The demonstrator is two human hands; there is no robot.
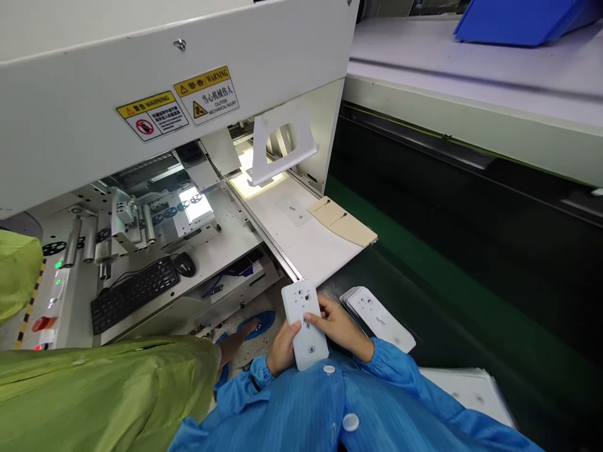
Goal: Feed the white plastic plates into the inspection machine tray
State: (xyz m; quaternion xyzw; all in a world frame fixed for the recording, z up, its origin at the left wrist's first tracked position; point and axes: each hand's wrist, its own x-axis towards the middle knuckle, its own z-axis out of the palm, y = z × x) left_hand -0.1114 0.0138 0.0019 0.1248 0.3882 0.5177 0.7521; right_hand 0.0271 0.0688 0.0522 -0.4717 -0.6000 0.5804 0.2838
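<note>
In front of my blue smock, both hands hold a white phone back panel (307, 339) with rounded corners, camera holes near its top and small dark marks below. My left hand (282, 348) grips its left edge, thumb on the face. My right hand (340, 325) is closed on the right side, thumb lying across the middle; its other fingers are partly hidden behind. Whether several panels are stacked in my hands I cannot tell. Right of my right hand lies a stack of similar panels (384, 323) on the dark green surface. Another panel (296, 210) lies on the machine's white feed bed (306, 245).
A white machine (155, 63) with warning labels overhangs the lit bed, beside a beige plate (343, 220). Left are a keyboard (136, 294), a mouse (184, 264) and a co-worker's yellow-green garment (117, 389). More white sheets (471, 389) lie lower right; a blue bin (513, 22) stands behind.
</note>
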